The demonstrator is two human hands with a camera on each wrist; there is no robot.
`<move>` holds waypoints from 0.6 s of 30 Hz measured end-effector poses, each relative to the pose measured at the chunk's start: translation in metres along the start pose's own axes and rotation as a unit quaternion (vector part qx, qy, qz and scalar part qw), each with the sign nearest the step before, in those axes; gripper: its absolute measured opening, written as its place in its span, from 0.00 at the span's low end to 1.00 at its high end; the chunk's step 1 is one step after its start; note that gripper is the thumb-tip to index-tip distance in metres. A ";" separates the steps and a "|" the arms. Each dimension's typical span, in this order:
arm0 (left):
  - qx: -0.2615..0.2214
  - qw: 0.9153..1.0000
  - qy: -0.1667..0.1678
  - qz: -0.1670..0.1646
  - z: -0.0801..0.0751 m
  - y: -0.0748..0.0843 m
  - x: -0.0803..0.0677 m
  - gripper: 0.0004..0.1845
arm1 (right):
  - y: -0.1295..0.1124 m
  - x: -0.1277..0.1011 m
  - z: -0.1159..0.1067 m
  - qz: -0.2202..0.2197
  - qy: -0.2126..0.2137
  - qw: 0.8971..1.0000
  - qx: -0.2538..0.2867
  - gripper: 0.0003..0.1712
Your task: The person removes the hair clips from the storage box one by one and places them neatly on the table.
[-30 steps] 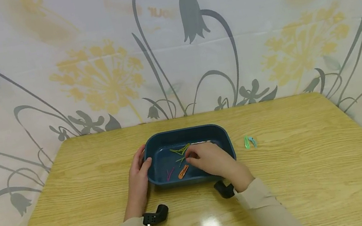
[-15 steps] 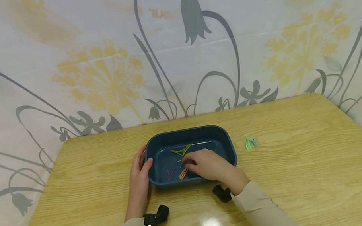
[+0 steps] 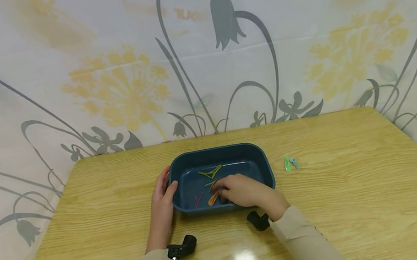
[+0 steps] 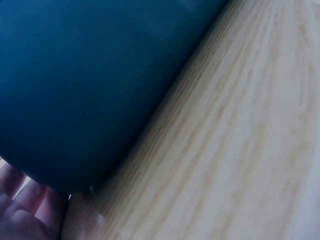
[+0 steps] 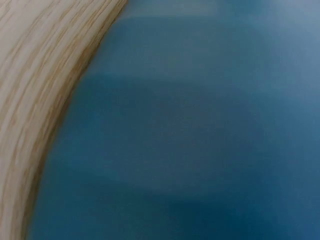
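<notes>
In the head view a dark blue rectangular tub (image 3: 226, 206) stands on the table, with several hair clips in it. My left hand (image 3: 162, 198) grips its left end, thumb over the rim and fingers along the outer wall. My right hand (image 3: 240, 189) reaches down into the tub with bent fingers. Its fingertips are right at a thin green clip (image 3: 211, 183) and beside an orange snap clip (image 3: 213, 199); I cannot tell whether they pinch one. A purple clip (image 3: 198, 200) lies left of the orange one, and yellow-green clips (image 3: 211, 172) lie behind.
Right of the tub, a light green hair clip (image 3: 287, 164) and a blue one (image 3: 294, 163) lie side by side on the wooden table (image 3: 360, 182). A patterned cloth (image 3: 301, 39) hangs behind the table. The right wrist view shows mostly the tub's outer wall (image 5: 175, 140).
My right hand has shifted slightly left and lower in the tub, uncovering more of the yellow-green clips. The left hand keeps its grip on the tub's end.
</notes>
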State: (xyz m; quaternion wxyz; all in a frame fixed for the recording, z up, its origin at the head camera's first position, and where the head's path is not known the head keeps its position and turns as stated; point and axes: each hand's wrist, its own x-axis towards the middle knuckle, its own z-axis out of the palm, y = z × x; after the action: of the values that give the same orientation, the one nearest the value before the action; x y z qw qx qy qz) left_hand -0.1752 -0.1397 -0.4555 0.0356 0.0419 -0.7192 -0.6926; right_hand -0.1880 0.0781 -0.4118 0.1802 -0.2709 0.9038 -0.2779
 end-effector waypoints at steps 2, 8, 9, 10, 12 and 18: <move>0.000 1.000 0.001 -0.001 0.000 0.000 0.000 0.25 | 0.000 0.001 -0.001 -0.001 -0.004 1.000 0.004 0.16; 0.000 1.000 0.000 -0.004 0.000 0.000 0.000 0.24 | 0.002 0.002 -0.001 -0.016 -0.001 1.000 0.004 0.15; 0.001 1.000 -0.001 -0.002 0.000 0.000 0.000 0.24 | 0.002 0.002 -0.002 -0.020 -0.001 1.000 0.006 0.15; 0.000 1.000 -0.002 0.000 0.000 0.000 0.000 0.25 | 0.003 0.002 -0.002 -0.025 -0.001 1.000 0.009 0.15; 0.001 1.000 -0.004 0.002 -0.001 0.000 0.000 0.25 | 0.004 0.002 -0.002 -0.033 -0.001 0.999 0.010 0.14; 0.003 1.000 -0.005 0.001 -0.001 -0.001 0.000 0.25 | 0.004 0.002 -0.002 -0.048 0.002 0.999 0.016 0.12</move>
State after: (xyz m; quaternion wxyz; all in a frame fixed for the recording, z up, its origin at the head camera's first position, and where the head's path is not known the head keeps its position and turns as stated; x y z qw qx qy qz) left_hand -0.1752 -0.1412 -0.4563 0.0327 0.0380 -0.7218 -0.6903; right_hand -0.1922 0.0807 -0.4129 0.1692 -0.3109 0.8854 -0.3011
